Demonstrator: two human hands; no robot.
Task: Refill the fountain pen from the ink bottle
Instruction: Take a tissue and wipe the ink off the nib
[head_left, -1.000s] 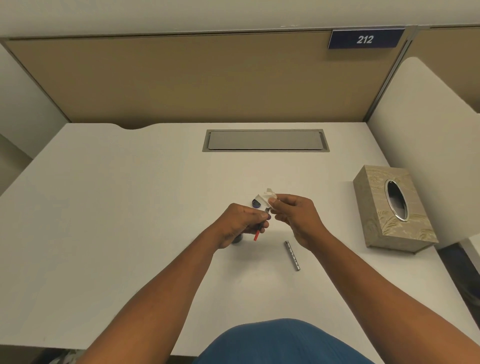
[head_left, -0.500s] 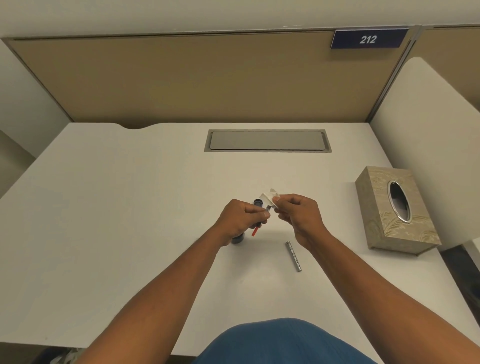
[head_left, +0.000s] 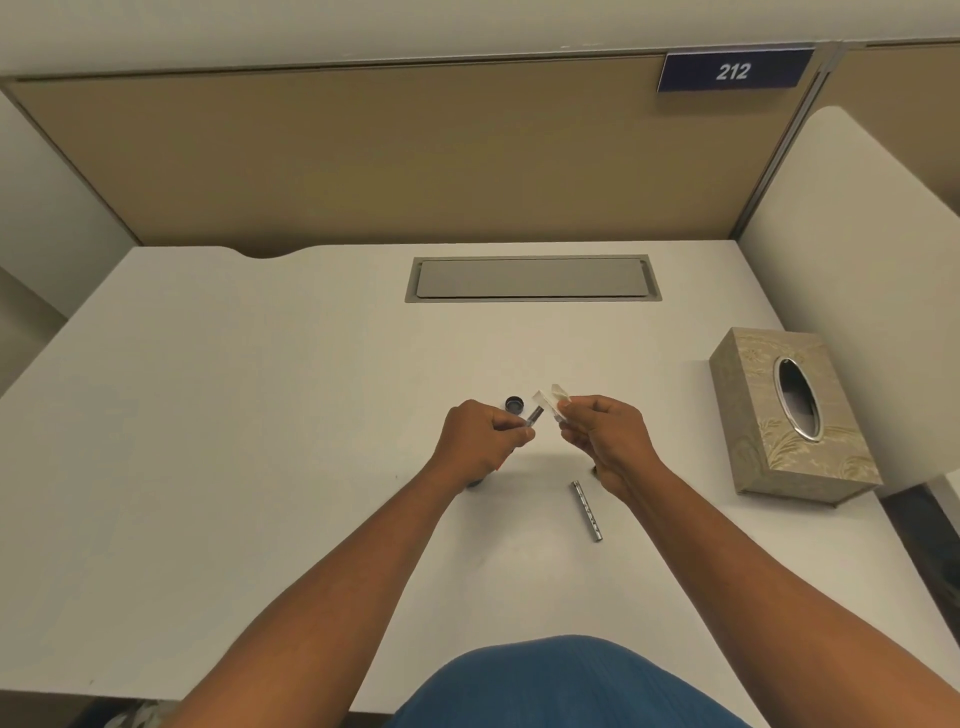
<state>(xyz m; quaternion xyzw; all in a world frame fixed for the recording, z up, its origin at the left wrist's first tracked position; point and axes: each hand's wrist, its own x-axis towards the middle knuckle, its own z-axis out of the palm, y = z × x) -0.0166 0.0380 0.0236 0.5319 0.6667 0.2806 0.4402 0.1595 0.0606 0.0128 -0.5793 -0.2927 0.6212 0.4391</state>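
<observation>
My left hand (head_left: 480, 441) grips the fountain pen's front section (head_left: 534, 415), its dark tip pointing up and to the right; a sliver of red shows under the hand. My right hand (head_left: 602, 436) pinches a small white tissue (head_left: 551, 401) just right of the pen tip, a small gap between them. A dark blue bottle cap (head_left: 515, 403) lies on the desk behind my left hand. The ink bottle (head_left: 475, 483) is almost fully hidden under my left wrist. The silver pen barrel (head_left: 587, 511) lies on the desk below my right hand.
A patterned tissue box (head_left: 789, 415) stands at the right of the white desk (head_left: 260, 415). A grey cable hatch (head_left: 532, 279) sits at the back centre. A beige partition rises behind, a white divider at the right.
My hands have drawn slightly apart: the tissue has come off the pen tip and the pen section now shows clearly. The blue cap behind my left hand has come into view.
</observation>
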